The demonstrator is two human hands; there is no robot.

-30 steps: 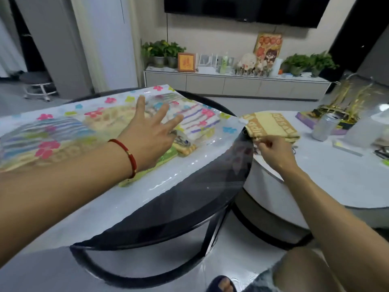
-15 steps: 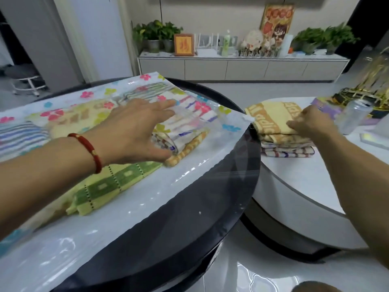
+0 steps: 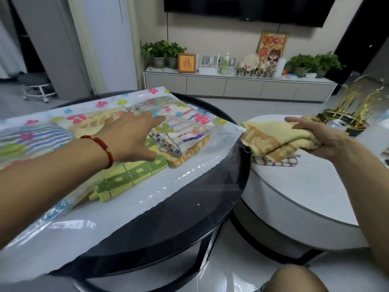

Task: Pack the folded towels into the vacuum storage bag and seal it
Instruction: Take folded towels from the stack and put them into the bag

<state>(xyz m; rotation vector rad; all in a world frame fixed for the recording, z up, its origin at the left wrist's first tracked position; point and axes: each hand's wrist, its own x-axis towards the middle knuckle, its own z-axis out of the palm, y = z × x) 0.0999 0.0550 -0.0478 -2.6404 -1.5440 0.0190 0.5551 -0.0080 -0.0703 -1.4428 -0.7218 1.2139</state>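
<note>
A living room lies behind the work: a long low cabinet (image 3: 240,86) along the far wall carries potted plants (image 3: 162,52), a framed picture (image 3: 187,63) and small ornaments, with a dark screen (image 3: 248,8) mounted above. In the near left stands a round black glass table (image 3: 189,224), and just to its right a lower round white table (image 3: 305,186). A clear storage bag (image 3: 130,192) printed with coloured flowers is spread flat across the black table, its open mouth facing the near right. Folded towels already lie inside it: a green and yellow one (image 3: 128,178) nearest, a striped blue one (image 3: 35,138) at the far left, and a white patterned one (image 3: 181,140) stacked on an orange checked one (image 3: 189,152) near the mouth. The left hand (image 3: 134,135), with a red bracelet (image 3: 101,148) on its wrist, is open with fingers spread, reaching over the upper sheet of the bag above the towels; whether it presses the plastic cannot be told. The right hand (image 3: 322,140) is closed around a folded yellow towel (image 3: 275,138), holding it raised over the left edge of the white table, near the bag's mouth. Under it a checked towel (image 3: 275,161) stays on the white table. A metal can (image 3: 339,124) and a gold tinsel decoration (image 3: 353,108) stand farther right.
</note>
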